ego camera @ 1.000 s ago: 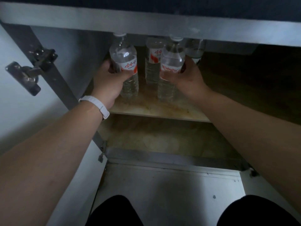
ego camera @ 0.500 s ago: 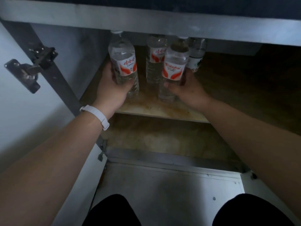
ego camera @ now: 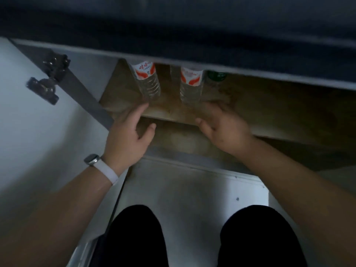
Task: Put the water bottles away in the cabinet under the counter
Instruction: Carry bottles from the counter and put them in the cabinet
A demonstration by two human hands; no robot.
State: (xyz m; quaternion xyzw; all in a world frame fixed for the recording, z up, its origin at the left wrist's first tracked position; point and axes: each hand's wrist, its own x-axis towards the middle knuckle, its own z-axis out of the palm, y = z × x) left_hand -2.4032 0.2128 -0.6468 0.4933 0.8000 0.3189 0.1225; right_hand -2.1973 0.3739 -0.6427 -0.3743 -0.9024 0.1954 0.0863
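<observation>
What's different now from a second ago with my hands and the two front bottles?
The left hand let go of the left bottle and the right hand let go of the right bottle; both hands pulled back toward the shelf edge, open and empty. The two bottles stay upright on the shelf.

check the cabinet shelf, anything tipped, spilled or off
Nothing stands out. The left bottle and the right bottle stand upright on the shelf, no puddle visible. Its surface looks brown-stained, hard to judge in dim light.
</observation>
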